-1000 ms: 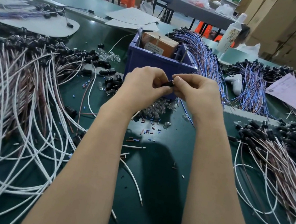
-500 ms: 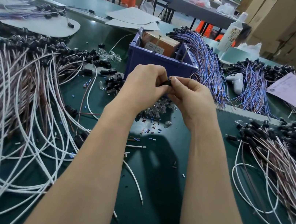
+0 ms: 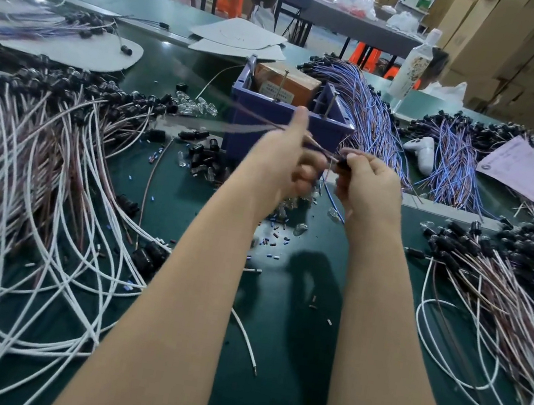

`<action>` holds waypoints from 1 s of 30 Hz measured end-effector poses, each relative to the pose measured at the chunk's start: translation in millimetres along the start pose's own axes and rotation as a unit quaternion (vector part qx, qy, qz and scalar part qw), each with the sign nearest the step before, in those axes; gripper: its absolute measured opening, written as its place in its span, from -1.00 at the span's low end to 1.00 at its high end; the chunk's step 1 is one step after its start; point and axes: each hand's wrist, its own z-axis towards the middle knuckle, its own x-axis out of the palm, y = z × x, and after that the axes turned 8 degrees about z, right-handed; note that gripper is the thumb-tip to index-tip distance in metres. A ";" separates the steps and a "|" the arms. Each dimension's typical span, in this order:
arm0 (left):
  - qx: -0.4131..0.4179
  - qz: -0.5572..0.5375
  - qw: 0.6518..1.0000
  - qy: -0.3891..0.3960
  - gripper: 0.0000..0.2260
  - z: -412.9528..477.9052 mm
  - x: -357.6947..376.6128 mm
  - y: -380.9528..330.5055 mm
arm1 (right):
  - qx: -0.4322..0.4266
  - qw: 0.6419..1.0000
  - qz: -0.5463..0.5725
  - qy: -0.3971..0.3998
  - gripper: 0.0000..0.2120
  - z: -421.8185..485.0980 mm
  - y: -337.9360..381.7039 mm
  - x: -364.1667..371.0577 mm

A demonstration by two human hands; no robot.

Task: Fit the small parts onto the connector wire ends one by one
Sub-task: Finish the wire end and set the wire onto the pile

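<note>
Now parted, left fingers (image 3: 305,172) pinch the wire (image 3: 317,147), right fingers (image 3: 355,170) clamp its connector (image 3: 345,163).

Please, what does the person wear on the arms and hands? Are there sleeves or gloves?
Nothing worn is visible. The left hand and right hand have no gloves. Both forearms are bare, without sleeves, watch or bracelet.

A blue bin (image 3: 242,150) stands at twelve o'clock on the worktop (image 3: 289,344); white bottle (image 3: 414,65) at one; white controller (image 3: 422,152), pink paper (image 3: 533,176) at two.
</note>
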 end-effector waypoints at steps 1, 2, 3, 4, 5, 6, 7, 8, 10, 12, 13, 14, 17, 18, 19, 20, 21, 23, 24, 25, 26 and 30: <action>0.027 -0.084 0.996 -0.030 -0.71 2.7 -8.9 0.1 | -0.005 0.998 -0.060 -0.001 -0.74 2.0 -2.9 -4.5; 0.052 -0.148 0.986 -0.059 -0.77 5.4 -18.6 0.0 | -0.007 0.994 -0.108 -0.005 -0.73 4.4 -5.1 -8.4; 0.069 -0.197 0.974 -0.083 -0.78 7.6 -27.2 0.0 | -0.007 0.988 -0.152 -0.013 -0.72 6.7 -6.8 -12.1; 0.080 -0.228 0.965 -0.102 -0.76 9.6 -33.3 0.2 | -0.006 0.980 -0.198 -0.021 -0.69 8.5 -8.0 -14.7; 0.084 -0.240 0.960 -0.117 -0.74 11.4 -36.9 0.9 | -0.002 0.969 -0.247 -0.021 -0.69 9.2 -8.8 -16.2; 0.083 -0.237 0.960 -0.126 -0.73 12.9 -37.1 1.7 | 0.002 0.955 -0.296 -0.014 -0.71 8.8 -9.8 -17.1; 0.080 -0.226 0.963 -0.127 -0.73 13.4 -35.3 2.4 | 0.007 0.941 -0.339 -0.006 -0.72 7.5 -10.6 -17.6; 0.075 -0.209 0.968 -0.120 -0.72 13.9 -31.9 3.1 | 0.005 0.928 -0.372 0.005 -0.69 5.7 -10.4 -17.3; 0.059 -0.165 0.980 -0.094 -0.71 14.6 -23.9 6.6 | -0.028 0.919 -0.389 0.060 -0.63 0.3 -8.4 -12.2; 0.041 -0.119 0.989 -0.071 -0.70 14.9 -17.7 10.6 | -0.078 0.927 -0.336 0.146 -0.70 -7.8 -4.6 1.6; 0.039 -0.094 0.993 -0.066 -0.69 14.4 -15.6 11.8 | -0.098 0.930 -0.306 0.179 -0.73 -11.3 -4.0 9.9; 0.043 -0.067 0.995 -0.067 -0.69 13.8 -14.6 11.9 | -0.117 0.930 -0.286 0.198 -0.74 -13.5 -4.1 16.8; 0.095 0.066 0.983 -0.141 -0.71 11.3 -20.0 6.9 | -0.152 0.932 -0.265 0.195 -0.77 -13.7 -7.7 20.2; 0.123 0.082 0.971 -0.188 -0.72 10.8 -24.7 3.9 | -0.150 0.935 -0.260 0.190 -0.77 -11.7 -8.9 16.0; 0.144 0.063 0.961 -0.227 -0.72 10.0 -30.2 0.1 | -0.142 0.939 -0.253 0.185 -0.76 -9.8 -9.5 11.0; 0.152 0.025 0.957 -0.247 -0.71 9.3 -34.6 -3.4 | -0.135 0.945 -0.239 0.177 -0.75 -8.6 -9.5 6.9; 0.151 -0.011 0.956 -0.250 -0.71 9.3 -38.0 -6.2 | -0.130 0.954 -0.216 0.162 -0.75 -7.4 -9.8 4.6; 0.127 -0.044 0.964 -0.231 -0.73 9.0 -37.0 -7.0 | -0.131 0.971 -0.163 0.116 -0.76 -6.3 -10.7 5.5; 0.107 -0.027 0.969 -0.220 -0.75 9.1 -34.4 -5.1 | -0.132 0.977 -0.139 0.095 -0.77 -7.0 -10.4 7.7; 0.085 0.017 0.975 -0.204 -0.76 9.3 -31.1 -1.8 | -0.133 0.981 -0.115 0.081 -0.78 -8.2 -9.6 9.8; 0.062 0.079 0.980 -0.173 -0.75 9.4 -28.3 1.8 | -0.133 0.984 -0.090 0.078 -0.79 -9.5 -8.6 11.3; 0.067 0.217 0.974 -0.021 -0.75 10.7 -16.8 10.2 | -0.122 0.977 -0.107 0.138 -0.78 -10.6 -5.9 8.5</action>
